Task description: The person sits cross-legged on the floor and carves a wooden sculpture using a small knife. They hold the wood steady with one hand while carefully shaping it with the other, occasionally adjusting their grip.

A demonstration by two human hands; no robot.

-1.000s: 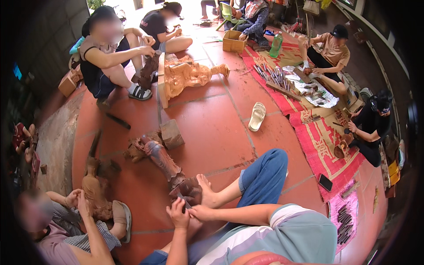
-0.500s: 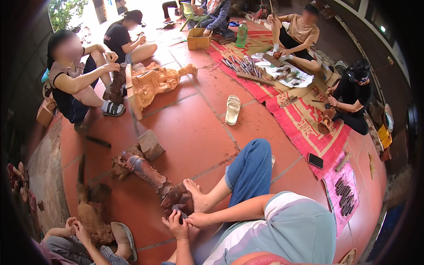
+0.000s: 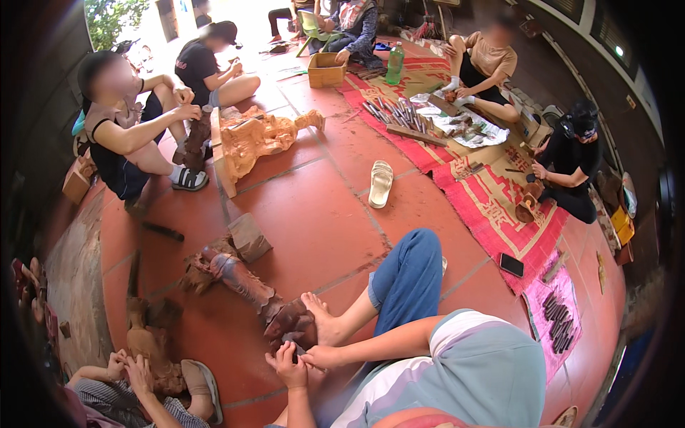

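From where I stood, the left hand (image 3: 290, 367) and right hand (image 3: 322, 357) gripped a dark grey piece (image 3: 297, 349) beside a ridged, reddish-brown carving (image 3: 250, 284).

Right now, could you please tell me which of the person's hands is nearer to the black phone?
Right. The right hand is left of the black phone, apart from it; the left hand is farther left.

Red tiled floor (image 3: 314, 203), dark carved figure (image 3: 246, 280) lower left of centre, pale sandal (image 3: 381, 184) mid-frame; orange carving (image 3: 260, 139) upper left, patterned mat (image 3: 467, 207) right
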